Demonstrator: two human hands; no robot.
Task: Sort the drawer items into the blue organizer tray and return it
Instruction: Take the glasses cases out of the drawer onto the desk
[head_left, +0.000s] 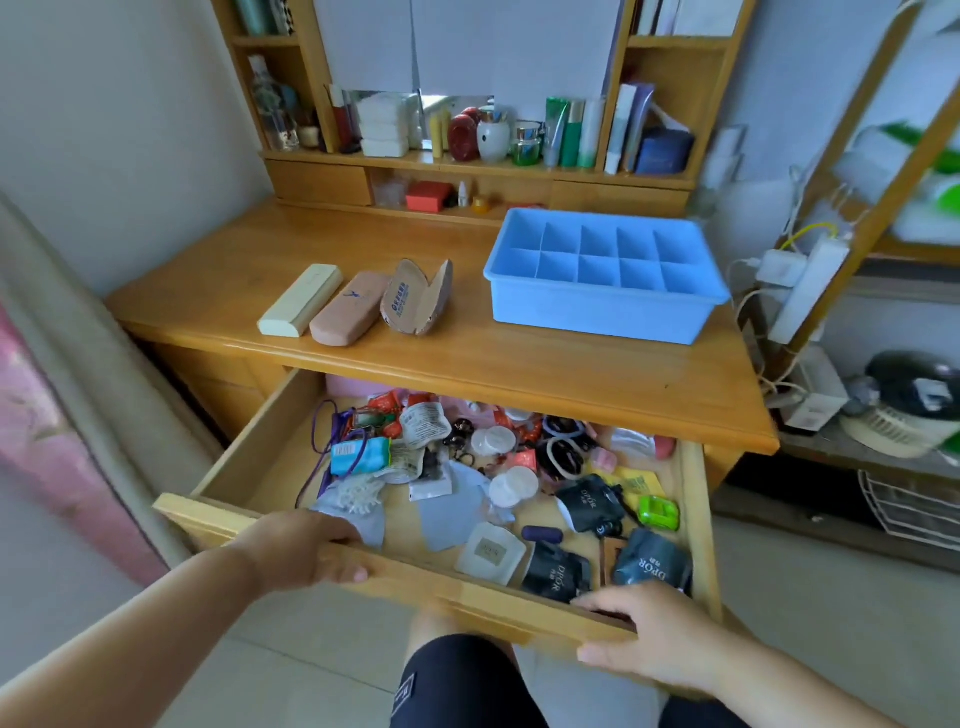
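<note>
Legibly, black pouches (556, 571) read "DPÔR".

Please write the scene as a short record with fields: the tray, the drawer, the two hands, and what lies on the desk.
tray: blue organizer tray on the desk top, right side, compartments empty
drawer: drawer open, full of mixed small items
left hand: left hand grips the drawer front edge
right hand: right hand grips the drawer front edge
desk: three glasses cases left of the tray, one open
</note>
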